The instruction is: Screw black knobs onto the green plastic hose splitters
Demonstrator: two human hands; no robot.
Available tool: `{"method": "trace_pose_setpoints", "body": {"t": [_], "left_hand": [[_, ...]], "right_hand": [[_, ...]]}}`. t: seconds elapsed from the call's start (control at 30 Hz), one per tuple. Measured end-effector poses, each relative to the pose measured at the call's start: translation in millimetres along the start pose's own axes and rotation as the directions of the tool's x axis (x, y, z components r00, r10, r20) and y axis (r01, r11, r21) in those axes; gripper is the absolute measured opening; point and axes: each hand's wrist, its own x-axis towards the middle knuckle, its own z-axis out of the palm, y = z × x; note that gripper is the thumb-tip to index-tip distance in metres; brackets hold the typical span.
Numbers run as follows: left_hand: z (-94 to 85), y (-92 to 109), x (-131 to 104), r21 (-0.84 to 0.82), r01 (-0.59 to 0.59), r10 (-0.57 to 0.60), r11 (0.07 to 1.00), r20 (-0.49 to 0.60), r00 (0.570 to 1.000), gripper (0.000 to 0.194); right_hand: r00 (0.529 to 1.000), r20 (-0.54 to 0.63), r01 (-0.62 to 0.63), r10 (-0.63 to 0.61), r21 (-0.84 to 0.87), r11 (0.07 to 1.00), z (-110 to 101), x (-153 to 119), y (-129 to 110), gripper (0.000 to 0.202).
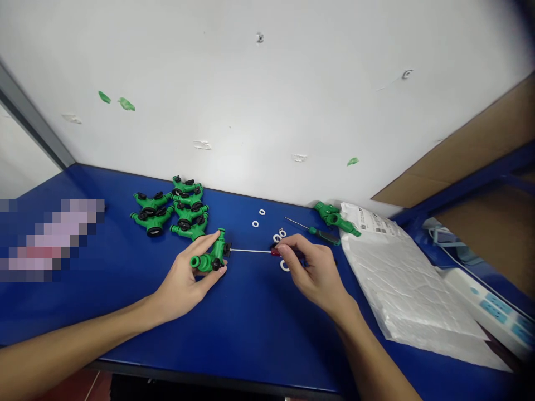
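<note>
My left hand (184, 281) is closed around a green Y-shaped hose connector (218, 250) with black valve parts, held above the blue tabletop. In my right hand (315, 270) is a screwdriver (251, 250) with a red handle and a long thin shaft. Its tip meets a black part on the connector's right side; the exact contact is too small to make out. White ring washers (285, 265) lie beside and partly behind my right fingers. Two more small white rings (255, 224) rest farther back on the table.
Several green Y connectors (152, 221) are grouped at the back left. A second screwdriver (324, 235) and loose green connectors (334, 218) lie at the back right. A white padded bag (384, 278) and a power strip (493, 306) occupy the right; a white wall (251, 111) stands behind.
</note>
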Motion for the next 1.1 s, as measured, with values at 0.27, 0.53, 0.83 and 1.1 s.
{"method": "trace_pose_setpoints", "body": {"t": [0.27,0.53,0.83,1.1], "left_hand": [[0.3,-1.6,-1.0,-0.006,-0.013,0.013,1.000,-0.011,1.000,0.065],[-1.6,-3.9,2.6,0.005,-0.032,0.032,0.999,-0.041,0.999,0.065],[-2.3,-5.0,4.5,0.014,0.002,-0.001,1.000,-0.057,0.998,0.066],[0.1,-3.0,2.0,0.042,-0.026,0.027,0.999,-0.023,0.999,0.062]], "right_hand": [[0.999,0.038,-0.009,0.009,0.010,1.000,-1.9,0.8,-3.8,0.014],[0.995,0.085,-0.050,0.050,-0.006,0.999,-0.5,-0.3,-4.6,0.012],[0.997,0.062,-0.044,0.039,0.079,0.996,4.6,-0.6,-2.8,0.012],[0.995,0.063,-0.074,0.072,0.021,0.997,3.8,-2.1,0.1,0.013]]}}
